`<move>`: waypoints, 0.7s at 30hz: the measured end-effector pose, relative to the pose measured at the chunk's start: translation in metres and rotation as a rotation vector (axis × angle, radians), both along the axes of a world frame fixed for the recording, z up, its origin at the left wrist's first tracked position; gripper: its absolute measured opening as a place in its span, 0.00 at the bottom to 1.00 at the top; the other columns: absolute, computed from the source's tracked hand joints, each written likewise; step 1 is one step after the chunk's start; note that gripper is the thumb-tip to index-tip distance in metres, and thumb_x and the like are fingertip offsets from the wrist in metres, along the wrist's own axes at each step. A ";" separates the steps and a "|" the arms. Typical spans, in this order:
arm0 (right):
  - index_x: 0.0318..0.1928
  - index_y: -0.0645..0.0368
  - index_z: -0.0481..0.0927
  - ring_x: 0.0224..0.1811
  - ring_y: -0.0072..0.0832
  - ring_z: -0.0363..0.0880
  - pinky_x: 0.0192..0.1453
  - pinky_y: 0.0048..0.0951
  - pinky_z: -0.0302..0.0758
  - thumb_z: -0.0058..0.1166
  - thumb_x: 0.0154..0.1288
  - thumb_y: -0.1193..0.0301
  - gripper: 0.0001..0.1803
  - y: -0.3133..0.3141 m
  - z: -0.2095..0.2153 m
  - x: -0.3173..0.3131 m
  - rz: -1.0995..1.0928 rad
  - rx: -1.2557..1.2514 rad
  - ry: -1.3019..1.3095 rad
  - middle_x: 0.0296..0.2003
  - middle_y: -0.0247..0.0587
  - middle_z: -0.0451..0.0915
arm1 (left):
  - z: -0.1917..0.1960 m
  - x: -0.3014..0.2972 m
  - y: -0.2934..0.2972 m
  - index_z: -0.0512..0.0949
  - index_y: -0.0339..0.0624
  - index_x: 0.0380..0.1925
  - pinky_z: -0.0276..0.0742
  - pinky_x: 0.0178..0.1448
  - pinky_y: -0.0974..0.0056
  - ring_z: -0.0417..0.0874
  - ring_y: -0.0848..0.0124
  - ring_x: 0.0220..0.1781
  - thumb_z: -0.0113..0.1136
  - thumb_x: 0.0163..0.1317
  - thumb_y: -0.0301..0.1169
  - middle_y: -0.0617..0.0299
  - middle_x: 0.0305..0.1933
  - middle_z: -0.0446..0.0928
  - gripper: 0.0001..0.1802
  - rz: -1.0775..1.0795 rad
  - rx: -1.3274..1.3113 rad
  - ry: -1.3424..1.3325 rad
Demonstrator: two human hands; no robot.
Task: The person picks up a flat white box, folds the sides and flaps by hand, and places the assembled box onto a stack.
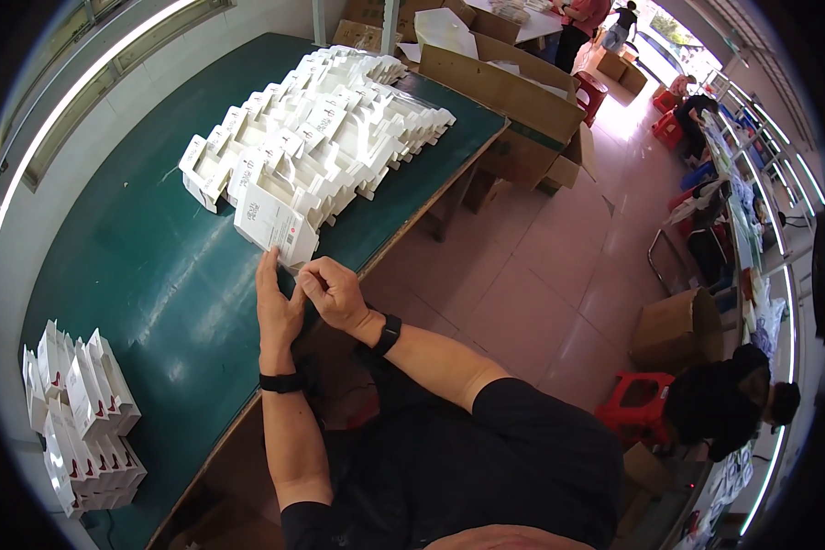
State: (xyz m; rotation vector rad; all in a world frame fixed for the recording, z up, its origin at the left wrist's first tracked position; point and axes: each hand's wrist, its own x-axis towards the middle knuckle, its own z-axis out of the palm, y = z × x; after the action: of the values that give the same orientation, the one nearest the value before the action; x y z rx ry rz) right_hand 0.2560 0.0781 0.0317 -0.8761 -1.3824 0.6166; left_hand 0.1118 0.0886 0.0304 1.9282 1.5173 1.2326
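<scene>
White box (273, 226) with dark lettering (257, 212)

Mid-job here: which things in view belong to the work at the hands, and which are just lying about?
In the work, it seems:
left hand, fingertips at the front white carton
right hand
rows of white cartons behind it
green table
probably the stacked white cartons, lower left

Apparently just about:
open brown box
red stool

Smooth white paperboard cartons (325, 119) lie at eleven o'clock on a glossy green surface (174, 275); matt brown cardboard box (490, 92) at one; distant red stool (634, 418) at four, probably smooth plastic.
</scene>
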 end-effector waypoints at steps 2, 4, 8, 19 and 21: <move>0.40 0.61 0.80 0.28 0.36 0.79 0.34 0.33 0.76 0.60 0.73 0.69 0.08 0.001 0.000 0.002 -0.007 -0.019 -0.006 0.31 0.45 0.80 | -0.001 0.000 -0.003 0.67 0.41 0.74 0.67 0.78 0.53 0.70 0.49 0.77 0.70 0.63 0.30 0.44 0.75 0.68 0.39 -0.008 -0.012 -0.034; 0.39 0.61 0.80 0.28 0.36 0.79 0.34 0.33 0.76 0.60 0.73 0.69 0.08 0.001 0.001 0.002 -0.002 -0.033 -0.009 0.31 0.45 0.80 | 0.002 -0.003 -0.011 0.67 0.41 0.74 0.68 0.77 0.53 0.71 0.50 0.76 0.70 0.63 0.30 0.45 0.75 0.69 0.40 -0.002 -0.022 -0.051; 0.38 0.60 0.81 0.27 0.35 0.77 0.32 0.33 0.74 0.61 0.73 0.69 0.08 0.000 0.001 -0.011 -0.003 -0.048 -0.043 0.30 0.44 0.79 | 0.009 -0.030 -0.041 0.67 0.40 0.74 0.71 0.75 0.54 0.75 0.52 0.72 0.72 0.62 0.29 0.46 0.72 0.71 0.40 0.068 -0.127 -0.172; 0.42 0.61 0.81 0.23 0.15 0.70 0.27 0.21 0.70 0.56 0.79 0.67 0.10 0.005 -0.021 -0.004 0.103 -0.118 0.015 0.26 0.28 0.75 | 0.031 -0.123 -0.128 0.68 0.38 0.73 0.72 0.73 0.55 0.77 0.55 0.70 0.73 0.63 0.35 0.47 0.70 0.74 0.40 0.394 0.006 -0.170; 0.42 0.62 0.81 0.22 0.15 0.69 0.27 0.20 0.69 0.56 0.80 0.66 0.12 0.004 -0.021 -0.006 0.124 -0.108 -0.017 0.27 0.28 0.75 | 0.041 -0.153 -0.149 0.69 0.38 0.72 0.72 0.72 0.54 0.77 0.53 0.69 0.73 0.62 0.36 0.46 0.70 0.74 0.39 0.534 0.056 -0.106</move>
State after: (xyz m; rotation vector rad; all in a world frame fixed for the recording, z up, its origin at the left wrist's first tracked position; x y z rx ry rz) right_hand 0.2500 0.0821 0.0103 -0.8871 -1.4369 0.7863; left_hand -0.0416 -0.0602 0.0716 1.5006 2.0335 1.5720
